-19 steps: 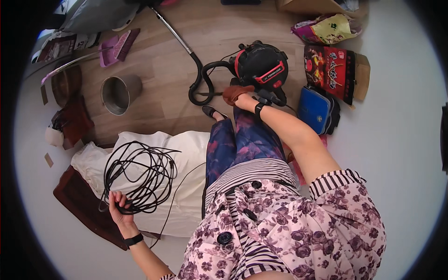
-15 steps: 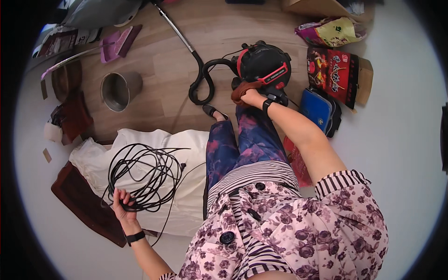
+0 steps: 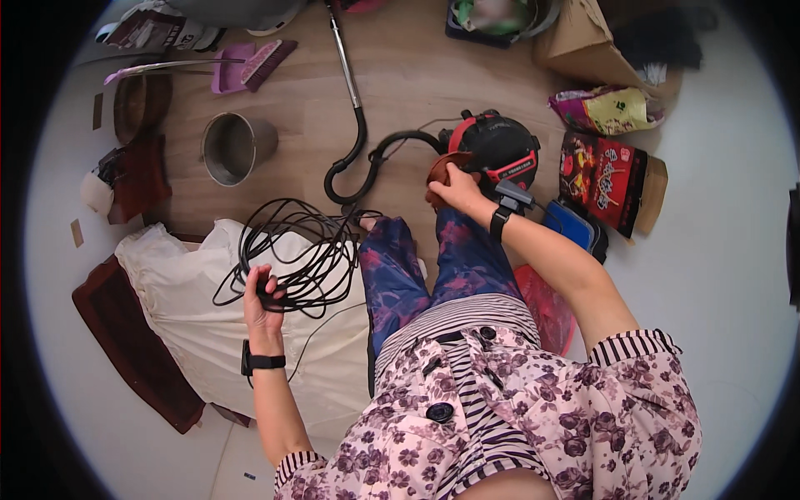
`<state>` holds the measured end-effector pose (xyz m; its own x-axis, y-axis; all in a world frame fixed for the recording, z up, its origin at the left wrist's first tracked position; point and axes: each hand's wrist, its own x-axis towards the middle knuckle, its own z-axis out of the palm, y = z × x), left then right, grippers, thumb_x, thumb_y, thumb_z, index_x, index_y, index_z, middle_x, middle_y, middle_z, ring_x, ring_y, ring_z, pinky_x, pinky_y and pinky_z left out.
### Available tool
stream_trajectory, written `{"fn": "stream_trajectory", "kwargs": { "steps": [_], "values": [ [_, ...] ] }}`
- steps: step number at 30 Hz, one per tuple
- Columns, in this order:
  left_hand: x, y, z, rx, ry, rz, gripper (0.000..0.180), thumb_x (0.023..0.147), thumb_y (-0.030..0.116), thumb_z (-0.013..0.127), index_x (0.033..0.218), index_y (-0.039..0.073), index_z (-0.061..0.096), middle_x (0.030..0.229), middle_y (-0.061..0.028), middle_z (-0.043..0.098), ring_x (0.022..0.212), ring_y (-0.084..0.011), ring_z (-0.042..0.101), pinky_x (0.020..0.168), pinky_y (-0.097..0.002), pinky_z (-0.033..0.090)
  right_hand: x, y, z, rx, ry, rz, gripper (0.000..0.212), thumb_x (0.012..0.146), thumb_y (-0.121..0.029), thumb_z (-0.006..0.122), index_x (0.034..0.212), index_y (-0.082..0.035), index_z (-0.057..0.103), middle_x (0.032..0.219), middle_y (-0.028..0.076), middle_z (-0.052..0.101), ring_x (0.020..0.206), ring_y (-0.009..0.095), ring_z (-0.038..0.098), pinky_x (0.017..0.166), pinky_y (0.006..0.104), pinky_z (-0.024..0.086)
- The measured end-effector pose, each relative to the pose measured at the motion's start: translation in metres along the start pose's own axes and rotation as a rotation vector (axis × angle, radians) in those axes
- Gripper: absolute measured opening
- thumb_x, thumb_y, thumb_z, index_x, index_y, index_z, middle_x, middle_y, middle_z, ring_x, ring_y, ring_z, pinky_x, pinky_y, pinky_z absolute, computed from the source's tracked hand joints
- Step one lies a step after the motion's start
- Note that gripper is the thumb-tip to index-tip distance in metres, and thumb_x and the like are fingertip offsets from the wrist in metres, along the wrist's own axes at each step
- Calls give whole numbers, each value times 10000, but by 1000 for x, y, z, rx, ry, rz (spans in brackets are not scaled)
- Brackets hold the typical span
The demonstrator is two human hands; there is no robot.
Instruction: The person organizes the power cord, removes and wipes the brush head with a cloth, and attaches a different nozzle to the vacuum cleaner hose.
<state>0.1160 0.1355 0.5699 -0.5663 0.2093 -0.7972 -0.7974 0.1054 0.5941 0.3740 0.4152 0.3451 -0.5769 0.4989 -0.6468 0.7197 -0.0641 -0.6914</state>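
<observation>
- The coiled black power cord [image 3: 304, 260] hangs left of the canister vacuum [image 3: 504, 143] and nearer the person, with no tie that I can see; the left hand [image 3: 265, 296] curls its fingers round only the lower strands, so loose turns could slip off and tangle
- In the view those loops overlap the left foot [image 3: 367, 222], left of the canister vacuum, though I cannot tell whether they touch it; a dropped turn could hook the foot and cause a trip
- The right hand [image 3: 461, 192], close by the near left side of the canister vacuum, grips a brown cloth [image 3: 443, 171] between thumb and fingers; a light pinch could let it fall, or a fold could catch on the hose joint
- The black hose [image 3: 408, 136] bends left from the canister vacuum and comes close to that foot, so a careless step could squash it or tug the machine
- The metal bucket [image 3: 262, 140] lies well left of the canister vacuum; a wide swing of the coil might knock it
- The blue case [image 3: 571, 229], just right of the canister vacuum and near the right forearm, could be nudged if that arm swept outward
</observation>
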Motion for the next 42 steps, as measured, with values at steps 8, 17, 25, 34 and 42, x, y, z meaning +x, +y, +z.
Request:
{"fn": "stream_trajectory", "kwargs": {
  "steps": [8,17,25,34,42],
  "values": [
    [62,18,-16,139,-305,-136,547,873,371,547,1328,114,385,1220,-102,520,625,-44,500,530,-197,428,-11,-172,102,486,-183,-427,322,716,-295,609,828,7,596,761,156,627,651,275,605,615,349,477],
    [153,35,-89,132,-287,-240,311,831,106,602,1128,31,546,1005,-64,619,824,-180,620,670,-306,526,33,-259,222,477,-924,-160,351,793,-348,615,821,0,658,731,92,641,624,155,574,581,280,472],
    [251,-14,-155,-192,-35,-277,502,789,99,631,1248,21,442,1211,-119,530,1105,-273,521,957,-413,426,299,-135,266,430,-589,238,281,864,-234,485,909,13,611,832,119,643,664,198,640,549,311,536],
    [350,-131,-249,-340,293,-339,530,862,212,549,1324,40,354,1331,-132,422,1198,-303,433,1007,-464,360,600,83,360,34,-150,309,440,850,-377,511,1013,30,545,919,176,595,834,290,593,669,388,507],
    [393,-167,-251,-324,373,-340,621,780,182,619,1311,-14,363,1311,-145,439,1203,-302,428,1044,-441,306,736,120,394,-300,287,-73,560,797,-435,602,983,92,579,975,281,599,976,383,572,858,406,442]
  ]
}}
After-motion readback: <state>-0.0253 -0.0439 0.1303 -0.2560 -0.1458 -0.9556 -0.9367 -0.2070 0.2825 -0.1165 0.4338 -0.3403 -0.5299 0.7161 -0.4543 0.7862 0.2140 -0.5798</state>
